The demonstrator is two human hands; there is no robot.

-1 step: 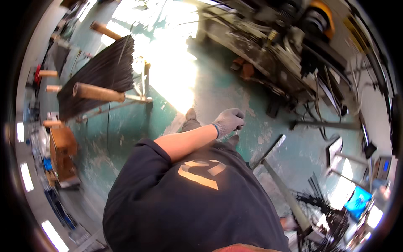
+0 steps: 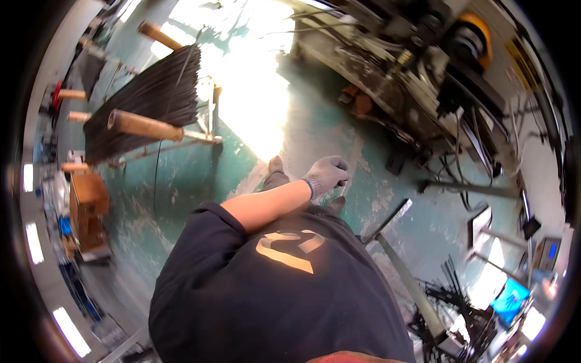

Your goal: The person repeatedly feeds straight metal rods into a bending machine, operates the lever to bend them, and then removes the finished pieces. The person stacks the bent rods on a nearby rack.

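Note:
My left hand [image 2: 327,175], in a grey knit glove with a blue-edged cuff, is held in front of my body. Its fingers are curled into a loose fist, and nothing sticks out of it. It touches no object; below it are my shoes [image 2: 336,204] and the green floor [image 2: 369,202]. My bare left forearm [image 2: 269,206] crosses in front of my dark shirt. I do not see my right hand.
On the left, a rack with wooden-looking rollers [image 2: 145,126] bears many long dark strips [image 2: 142,91]. A long machine [image 2: 387,85] with cables runs along the upper right. At lower right stand a metal stand [image 2: 411,284] and a heap of black strips [image 2: 448,296]. A brown cabinet [image 2: 89,199] is far left.
The view has shifted slightly: the rack lies a little further right, and the heap of black strips sits a bit further left. My left hand keeps its curled shape.

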